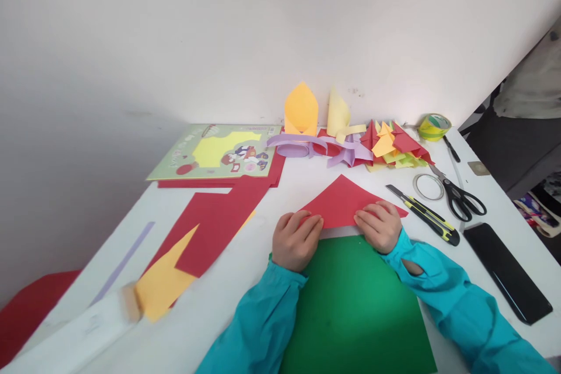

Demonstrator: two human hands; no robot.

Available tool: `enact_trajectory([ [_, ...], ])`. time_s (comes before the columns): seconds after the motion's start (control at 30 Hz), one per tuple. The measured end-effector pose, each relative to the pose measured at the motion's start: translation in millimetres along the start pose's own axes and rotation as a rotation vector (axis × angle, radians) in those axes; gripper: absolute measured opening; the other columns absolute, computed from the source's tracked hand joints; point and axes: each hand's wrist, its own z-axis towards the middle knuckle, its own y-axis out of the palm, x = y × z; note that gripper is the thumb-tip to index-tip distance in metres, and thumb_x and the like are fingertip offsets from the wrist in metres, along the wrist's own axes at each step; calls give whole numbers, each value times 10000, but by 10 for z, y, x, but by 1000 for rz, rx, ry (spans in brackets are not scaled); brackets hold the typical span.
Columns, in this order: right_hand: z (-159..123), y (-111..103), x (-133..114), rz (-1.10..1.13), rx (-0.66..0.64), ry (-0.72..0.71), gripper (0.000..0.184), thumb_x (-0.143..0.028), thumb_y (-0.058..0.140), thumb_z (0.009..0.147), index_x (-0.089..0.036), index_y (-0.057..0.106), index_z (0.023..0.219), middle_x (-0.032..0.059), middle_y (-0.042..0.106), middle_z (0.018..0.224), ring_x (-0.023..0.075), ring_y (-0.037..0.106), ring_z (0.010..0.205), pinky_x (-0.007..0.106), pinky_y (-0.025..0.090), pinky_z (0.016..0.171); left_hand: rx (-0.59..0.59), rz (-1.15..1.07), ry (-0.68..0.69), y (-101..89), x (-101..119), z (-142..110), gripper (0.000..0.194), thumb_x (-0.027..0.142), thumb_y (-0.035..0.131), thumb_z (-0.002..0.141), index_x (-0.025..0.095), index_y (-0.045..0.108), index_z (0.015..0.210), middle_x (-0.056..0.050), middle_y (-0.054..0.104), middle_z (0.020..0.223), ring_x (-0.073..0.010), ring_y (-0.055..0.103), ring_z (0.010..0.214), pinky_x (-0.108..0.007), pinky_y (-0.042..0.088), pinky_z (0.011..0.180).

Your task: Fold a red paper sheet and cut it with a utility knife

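Note:
A sheet of red paper (pixel 342 204) lies in front of me, one corner pointing toward the wall and a straight edge facing me. At the left end of that edge, the fingers of my left hand (pixel 297 239) are closed together on the paper. My right hand (pixel 379 226) grips the same edge further right, fingertips pressed on it; the thumbs are mostly hidden. A red corner sticks out past my right hand. Just nearer to me, a green sheet (pixel 359 310) lies flat between my forearms.
A yellow-black utility knife (pixel 424 215), scissors (pixel 458 193), a tape roll (pixel 433 127) and a black phone-like slab (pixel 507 272) lie right. Folded paper shapes (pixel 385 143) line the wall. Red sheets (pixel 205 222), an orange piece (pixel 164 283) and a paper pad (pixel 219 152) are left.

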Motion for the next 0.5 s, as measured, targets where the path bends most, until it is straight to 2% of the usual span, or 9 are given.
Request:
enact_trajectory([
  [0.5, -14, 4, 27, 1, 61, 58, 104, -101, 607, 816, -178, 663, 859, 12, 724, 857, 170, 591, 853, 362, 408, 798, -22, 94, -26, -35, -203, -79, 283, 59, 568, 830, 211, 621, 1063, -29, 726, 930, -209, 639, 889, -356, 387, 739],
])
